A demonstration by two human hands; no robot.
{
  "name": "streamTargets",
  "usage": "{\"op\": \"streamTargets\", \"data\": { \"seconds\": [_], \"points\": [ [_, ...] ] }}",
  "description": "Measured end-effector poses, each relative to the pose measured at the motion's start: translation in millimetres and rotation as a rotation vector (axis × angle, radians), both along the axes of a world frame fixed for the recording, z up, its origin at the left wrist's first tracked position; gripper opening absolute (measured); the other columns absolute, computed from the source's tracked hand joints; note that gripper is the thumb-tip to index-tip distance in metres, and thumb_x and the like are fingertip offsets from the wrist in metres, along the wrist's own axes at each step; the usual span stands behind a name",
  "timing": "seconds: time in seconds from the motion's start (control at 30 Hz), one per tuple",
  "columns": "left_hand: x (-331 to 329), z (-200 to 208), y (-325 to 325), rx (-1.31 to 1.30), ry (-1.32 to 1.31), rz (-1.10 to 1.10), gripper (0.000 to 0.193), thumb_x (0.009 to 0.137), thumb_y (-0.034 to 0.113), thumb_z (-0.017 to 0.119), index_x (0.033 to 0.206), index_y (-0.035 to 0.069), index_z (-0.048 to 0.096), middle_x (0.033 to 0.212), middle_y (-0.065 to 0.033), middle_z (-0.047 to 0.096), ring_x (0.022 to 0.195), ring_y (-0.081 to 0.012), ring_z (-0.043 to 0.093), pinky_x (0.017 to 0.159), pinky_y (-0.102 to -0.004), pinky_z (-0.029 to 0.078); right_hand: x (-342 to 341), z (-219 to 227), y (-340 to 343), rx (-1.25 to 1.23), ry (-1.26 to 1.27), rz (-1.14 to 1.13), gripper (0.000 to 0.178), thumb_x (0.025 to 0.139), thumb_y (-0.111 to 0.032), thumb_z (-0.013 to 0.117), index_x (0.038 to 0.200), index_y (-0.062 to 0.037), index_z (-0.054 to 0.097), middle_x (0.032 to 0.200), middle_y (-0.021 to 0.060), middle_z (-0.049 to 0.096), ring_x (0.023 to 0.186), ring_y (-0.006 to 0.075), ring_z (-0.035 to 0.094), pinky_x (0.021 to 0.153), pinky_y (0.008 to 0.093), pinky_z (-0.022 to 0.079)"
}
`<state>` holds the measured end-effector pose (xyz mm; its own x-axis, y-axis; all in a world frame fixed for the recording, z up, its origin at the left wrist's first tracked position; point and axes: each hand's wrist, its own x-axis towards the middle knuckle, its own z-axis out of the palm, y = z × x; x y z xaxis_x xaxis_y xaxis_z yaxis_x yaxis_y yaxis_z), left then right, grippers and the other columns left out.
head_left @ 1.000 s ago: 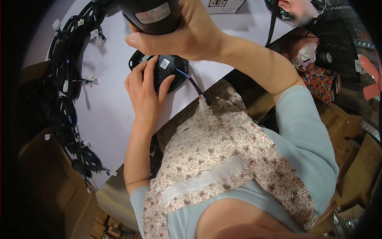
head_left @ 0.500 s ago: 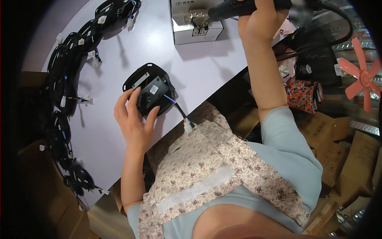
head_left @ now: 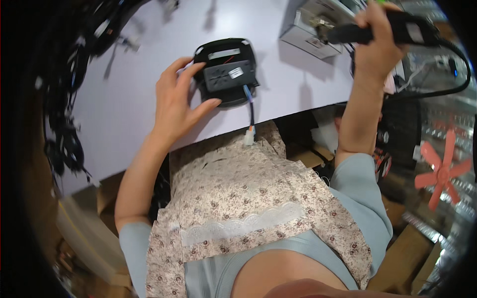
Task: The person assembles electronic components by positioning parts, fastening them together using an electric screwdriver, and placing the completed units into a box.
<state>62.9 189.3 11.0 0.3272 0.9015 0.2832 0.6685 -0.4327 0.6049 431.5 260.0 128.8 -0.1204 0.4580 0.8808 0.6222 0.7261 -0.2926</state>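
Observation:
A rounded black plastic housing (head_left: pixel 231 99) lies on the table, with a smaller black box (head_left: pixel 214 82) bearing a white label inside it. My left hand (head_left: pixel 174 102) grips its left side, fingertips on the left rim and thumb at the lower edge. From the black box a short cable runs toward me to a white connector (head_left: pixel 249 136) by my apron. Raised at the far right, my right hand (head_left: pixel 380 47) is wrapped round a corded black electric screwdriver (head_left: pixel 350 34). The screwdriver's front end points left, at the metal fitting (head_left: pixel 323 29) of a white box (head_left: pixel 304 36); its bit is not distinguishable.
Bundled black wire harnesses (head_left: pixel 69 141) with white connectors line the table's left side. A thick black cord (head_left: pixel 464 74) loops down from the screwdriver. Right of the table are a pink fan (head_left: pixel 441 174) and cardboard boxes (head_left: pixel 405 258). The table's near edge (head_left: pixel 203 136) runs before my apron.
The view has shifted and turned, so the table's things appear elsewhere in the picture. The housing sits straighter before me, my left hand still at it. My right hand still holds the screwdriver near the white box.

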Motion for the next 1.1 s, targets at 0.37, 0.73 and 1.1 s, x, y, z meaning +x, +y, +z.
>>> {"op": "streamTargets", "data": {
  "seconds": [0.37,0.73,1.1],
  "points": [
    [-4,-13,-3,0.060,0.008,0.008,0.060,0.077,0.035,0.085,0.127,0.011,0.064,0.137,-0.0110,0.055,0.126,-0.0331,0.052,0.109,-0.0465,0.037,-140,-5,-34,-0.715,0.793,0.982,0.019,0.098,-0.008,0.061,0.114,-0.0172,0.058,0.082,-0.0010,0.050,0.072,0.0148,0.048,0.076,0.0371,0.042],
    [1,-12,-4,0.087,-0.020,0.004,0.057,0.077,0.034,0.086,0.124,0.009,0.065,0.128,-0.0099,0.059,0.118,-0.0288,0.056,0.107,-0.0451,0.038,-189,-26,-32,-0.782,0.716,0.806,0.029,0.095,-0.002,0.068,0.114,-0.0042,0.046,0.079,0.0089,0.059,0.062,0.0154,0.058,0.062,0.0302,0.050],
    [0,-15,-2,0.123,-0.027,0.000,0.056,0.074,0.030,0.087,0.121,0.011,0.064,0.126,-0.0095,0.059,0.116,-0.0284,0.057,0.106,-0.0453,0.039,-191,-34,-33,-0.709,0.319,0.621,0.028,0.088,-0.008,0.078,0.104,-0.0026,0.056,0.085,0.0050,0.064,0.074,0.0090,0.060,0.070,0.0242,0.049]
  ]
}}
